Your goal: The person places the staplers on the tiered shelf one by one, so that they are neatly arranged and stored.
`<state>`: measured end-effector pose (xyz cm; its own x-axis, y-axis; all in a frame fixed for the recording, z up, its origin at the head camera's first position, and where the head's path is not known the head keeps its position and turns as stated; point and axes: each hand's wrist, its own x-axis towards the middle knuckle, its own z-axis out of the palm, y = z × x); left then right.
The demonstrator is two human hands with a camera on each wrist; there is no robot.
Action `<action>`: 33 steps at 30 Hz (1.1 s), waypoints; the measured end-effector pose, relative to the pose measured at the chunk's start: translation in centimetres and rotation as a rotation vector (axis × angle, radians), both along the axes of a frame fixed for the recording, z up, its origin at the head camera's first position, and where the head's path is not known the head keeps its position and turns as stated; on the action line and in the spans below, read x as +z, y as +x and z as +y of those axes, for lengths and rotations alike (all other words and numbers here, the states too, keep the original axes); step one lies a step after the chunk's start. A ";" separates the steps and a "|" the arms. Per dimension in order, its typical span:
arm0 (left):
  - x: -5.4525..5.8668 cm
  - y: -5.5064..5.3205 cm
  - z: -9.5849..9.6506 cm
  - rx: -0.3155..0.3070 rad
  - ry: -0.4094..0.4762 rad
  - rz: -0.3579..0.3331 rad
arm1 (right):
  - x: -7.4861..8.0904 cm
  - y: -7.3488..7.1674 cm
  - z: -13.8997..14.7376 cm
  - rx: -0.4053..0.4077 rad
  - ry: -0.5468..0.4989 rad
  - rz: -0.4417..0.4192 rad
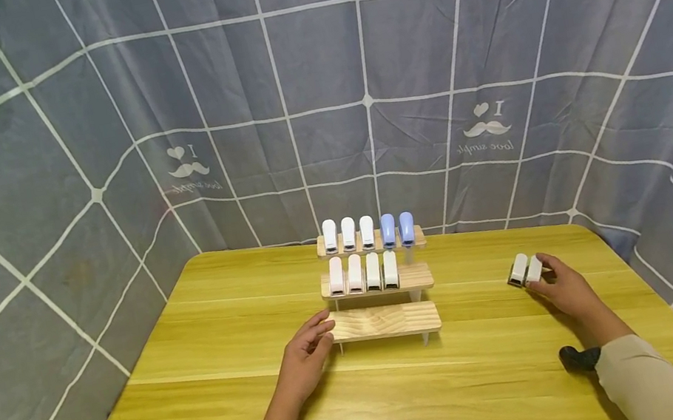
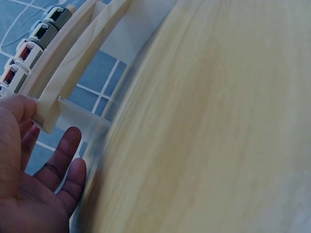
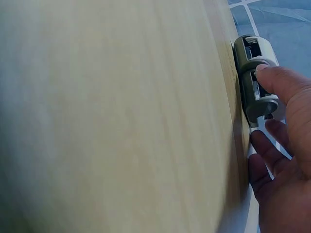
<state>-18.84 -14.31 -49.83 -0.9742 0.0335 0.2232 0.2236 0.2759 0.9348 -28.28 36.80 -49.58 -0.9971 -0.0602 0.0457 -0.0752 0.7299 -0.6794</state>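
Observation:
A three-tier wooden display stand [image 1: 385,321] stands near the middle of the table. White staplers [image 1: 348,234] and blue staplers [image 1: 406,228] line its top tier; pale pink staplers [image 1: 336,276] and white ones [image 1: 390,269] fill much of the middle tier. My left hand [image 1: 304,360] touches the left end of the lowest tier, fingers relaxed and spread in the left wrist view. On the right, my right hand [image 1: 564,286] pinches a white stapler [image 1: 533,269] between thumb and fingers. Another white stapler [image 1: 519,269] sits right beside it, on its left.
The yellow wood-grain table [image 1: 210,412] ends at a grey curtain [image 1: 316,56] with white grid lines, which hangs behind it and along both sides. Clear legs [image 1: 426,337] support the stand. Black bands with camera mounts [image 1: 580,358] sit on both wrists.

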 end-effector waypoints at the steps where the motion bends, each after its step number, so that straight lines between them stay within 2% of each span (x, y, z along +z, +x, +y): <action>1: 0.1 0.0 0.0 0.000 0.000 -0.001 | 0.0 0.0 0.0 -0.002 0.000 0.002; 10: 0.2 0.0 0.2 0.000 -0.013 0.001 | -0.4 0.2 0.3 -0.051 -0.019 0.012; 17: 0.1 0.0 0.2 -0.005 -0.021 -0.007 | -0.3 1.1 0.1 -0.092 -0.069 0.012; 28: -0.1 0.1 0.0 0.005 -0.021 -0.006 | 1.4 2.7 -0.7 -0.105 -0.046 0.076; 33: -0.1 0.1 0.0 0.006 -0.018 -0.009 | 2.2 3.3 -1.6 -0.089 -0.047 0.158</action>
<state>-18.77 -14.29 -49.89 -0.9764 0.0314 0.2135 0.2132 0.2943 0.9316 -24.97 35.24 -47.40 -0.9785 0.0343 0.2032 -0.1201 0.7065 -0.6974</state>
